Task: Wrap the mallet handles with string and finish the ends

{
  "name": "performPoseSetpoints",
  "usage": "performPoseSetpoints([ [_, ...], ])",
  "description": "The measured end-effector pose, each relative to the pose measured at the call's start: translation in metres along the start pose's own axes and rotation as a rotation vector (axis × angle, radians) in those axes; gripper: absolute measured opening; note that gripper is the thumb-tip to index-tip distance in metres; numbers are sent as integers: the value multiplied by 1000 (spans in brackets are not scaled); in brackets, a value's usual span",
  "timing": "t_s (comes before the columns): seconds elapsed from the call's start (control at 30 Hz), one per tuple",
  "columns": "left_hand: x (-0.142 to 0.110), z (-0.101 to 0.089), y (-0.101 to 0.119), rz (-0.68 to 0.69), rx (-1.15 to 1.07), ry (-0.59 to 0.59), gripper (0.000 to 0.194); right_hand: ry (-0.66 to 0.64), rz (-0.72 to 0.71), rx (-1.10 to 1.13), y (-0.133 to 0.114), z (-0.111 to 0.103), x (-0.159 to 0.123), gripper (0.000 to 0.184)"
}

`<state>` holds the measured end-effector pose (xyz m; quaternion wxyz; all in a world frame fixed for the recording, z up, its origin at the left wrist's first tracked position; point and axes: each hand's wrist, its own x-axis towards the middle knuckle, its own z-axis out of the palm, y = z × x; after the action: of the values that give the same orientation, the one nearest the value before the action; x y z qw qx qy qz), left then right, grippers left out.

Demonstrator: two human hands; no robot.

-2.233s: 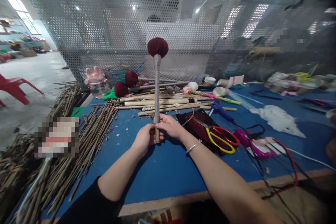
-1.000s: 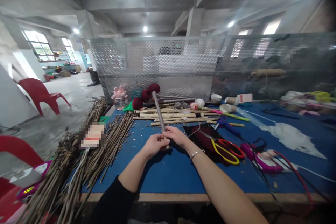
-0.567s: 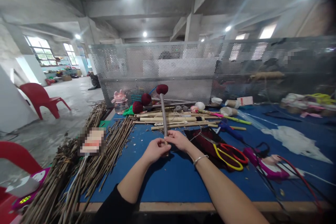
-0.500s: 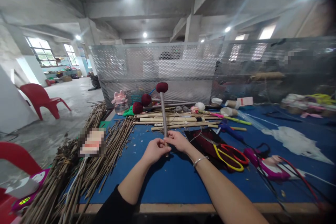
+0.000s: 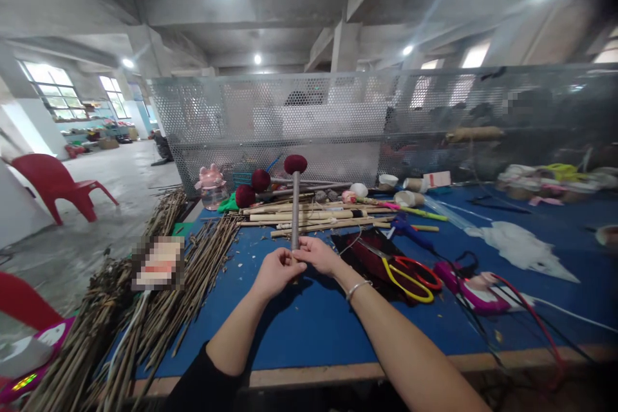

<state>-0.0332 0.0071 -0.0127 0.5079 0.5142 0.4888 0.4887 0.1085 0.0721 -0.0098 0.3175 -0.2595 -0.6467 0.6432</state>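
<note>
A mallet (image 5: pixel 296 206) with a dark red padded head and a grey-wrapped stick stands nearly upright in front of me. My left hand (image 5: pixel 279 272) pinches its lower end. Just above, my right hand (image 5: pixel 316 255) closes its fingers on the same stick, touching the left fingertips. The very bottom of the stick is mostly hidden by my fingers. Behind it, two similar dark red heads (image 5: pixel 246 196) lie on grey sticks. To the right of my right hand, scissors (image 5: pixel 410 278) with yellow and red handles rest on dark red cloth (image 5: pixel 367 251).
Bundles of thin dry sticks (image 5: pixel 193 290) cover the left of the blue table (image 5: pixel 309 341). Bamboo rods (image 5: pixel 309 215) lie across the back, before a perforated metal screen (image 5: pixel 270 122). At right are a blue glue gun (image 5: pixel 408 232), a purple device (image 5: pixel 473 290) with cables, and white plastic (image 5: pixel 524 248).
The view has shifted slightly, so the scene sits further left. The mallet stands straighter than before, its head a little lower. Both hands keep their hold on the stick.
</note>
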Motion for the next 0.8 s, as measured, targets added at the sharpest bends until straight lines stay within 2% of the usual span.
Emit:
performPoseSetpoints([
  [0.07,1,1,-2,-15,24,50,43,17,10,8,0,0,0,38],
  [0.23,-3,0,9,-157,-253,-155,49,-80,75,147,-5,-7,-5,42],
  [0.33,-5,-1,14,-197,-312,-209,46,-95,77,127,-5,-10,-7,39],
  [0.43,-4,-3,12,-201,-253,-146,43,-70,49,68,0,-11,-4,39],
  [0.5,-3,-5,8,-189,-170,-65,41,-31,61,18,2,-11,-2,39],
  [0.57,-1,-7,6,-192,-119,-36,39,8,86,-16,3,-12,-2,39],
  [0.8,-2,-2,8,-291,-244,-133,37,41,99,98,3,-9,-2,37],
])
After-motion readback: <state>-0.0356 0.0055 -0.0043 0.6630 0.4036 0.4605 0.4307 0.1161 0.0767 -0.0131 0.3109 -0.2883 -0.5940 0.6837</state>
